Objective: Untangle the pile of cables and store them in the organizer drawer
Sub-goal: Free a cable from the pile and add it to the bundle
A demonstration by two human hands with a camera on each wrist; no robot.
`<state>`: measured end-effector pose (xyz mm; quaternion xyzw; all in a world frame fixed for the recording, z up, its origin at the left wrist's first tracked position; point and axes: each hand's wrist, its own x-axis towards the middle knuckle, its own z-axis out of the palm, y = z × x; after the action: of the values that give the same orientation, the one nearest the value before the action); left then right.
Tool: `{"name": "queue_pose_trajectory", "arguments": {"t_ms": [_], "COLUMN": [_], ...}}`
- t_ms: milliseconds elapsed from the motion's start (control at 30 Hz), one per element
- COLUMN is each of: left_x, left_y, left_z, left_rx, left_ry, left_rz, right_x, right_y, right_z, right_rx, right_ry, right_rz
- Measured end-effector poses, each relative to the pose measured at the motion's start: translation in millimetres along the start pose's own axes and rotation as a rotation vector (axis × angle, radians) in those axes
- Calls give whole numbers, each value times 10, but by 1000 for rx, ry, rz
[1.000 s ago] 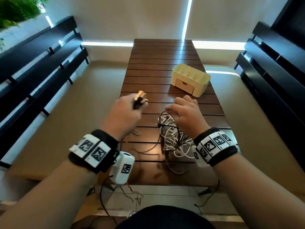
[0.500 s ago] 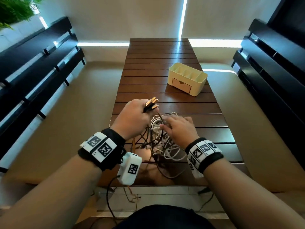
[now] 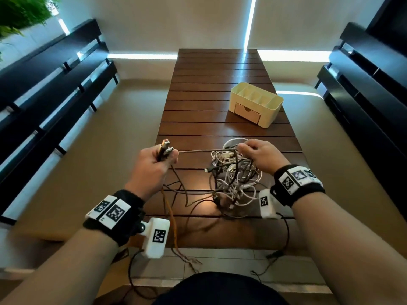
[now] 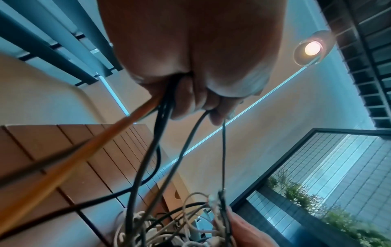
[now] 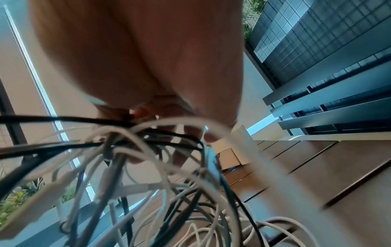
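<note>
While no writing reads, left hand point(image 3: 157, 160) clutches cable plugs point(image 3: 166, 146) – right hand point(image 3: 261, 154) pinches tangled pile point(image 3: 234, 179).

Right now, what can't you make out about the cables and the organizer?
- Inside of the organizer drawer: closed, head view.
- Which plugs the left hand grips: too small in head view, hidden by the palm in left wrist view.
- Which strand the right hand pinches: right wrist view blurred, cable pile in front.
- Cable ends below the table edge: too thin.
</note>
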<state>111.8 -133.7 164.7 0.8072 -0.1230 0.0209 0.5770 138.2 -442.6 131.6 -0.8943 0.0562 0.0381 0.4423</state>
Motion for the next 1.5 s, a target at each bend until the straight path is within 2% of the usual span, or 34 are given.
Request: {"name": "queue_pose_trajectory", "arguments": {"t_ms": [200,300,400,500,533,567,633,667,733,900,1000,1067,1133,1200,1267,1367,1433,1500], "left_x": [-47,4,70,112,118,120,127,132,141,136,72,74,111,134,142,125,149,210], "left_y": [186,216,214,217,220,235,278,309,372,528,498,408,299,234,290,519,601,605], "left_z": [76,143,173,194,207,220,246,254,257,209,162,80,-12,-64,-43,156,327,463], "left_rx": [-134,-133,-53,-24,-20,-16,-9,-8,-29,-238,-297,-220,77,347,450,453,450,527], "left_ry": [-55,-77,-84,-96,-104,-114,-130,-135,-132,-104,-28,40,54,48,70,109,17,-159], "left_rz": [106,99,91,84,84,84,97,117,163,153,65,-50,-158,-204,-125,96,192,158], "right_x": [105,95,-4,-188,-256,-335,-465,-503,-537,-522,-441,-425,-426,-410,-371,-303,-278,-282], "right_y": [155,149,-44,-349,-448,-556,-711,-741,-679,-361,-332,-388,-466,-532,-579,-560,-533,-541], "right_z": [175,200,156,116,108,108,168,220,359,580,560,486,382,311,306,391,458,483], "right_rx": [-7,-128,-252,-205,-97,53,305,336,280,64,-34,28,144,210,200,65,6,-24], "right_ry": [189,235,315,407,372,275,-19,-142,-262,-219,-154,-60,75,172,196,175,150,142], "right_rz": [202,249,208,-4,-86,-146,-225,-241,-229,-86,-95,-128,-174,-228,-288,-379,-433,-496]}}
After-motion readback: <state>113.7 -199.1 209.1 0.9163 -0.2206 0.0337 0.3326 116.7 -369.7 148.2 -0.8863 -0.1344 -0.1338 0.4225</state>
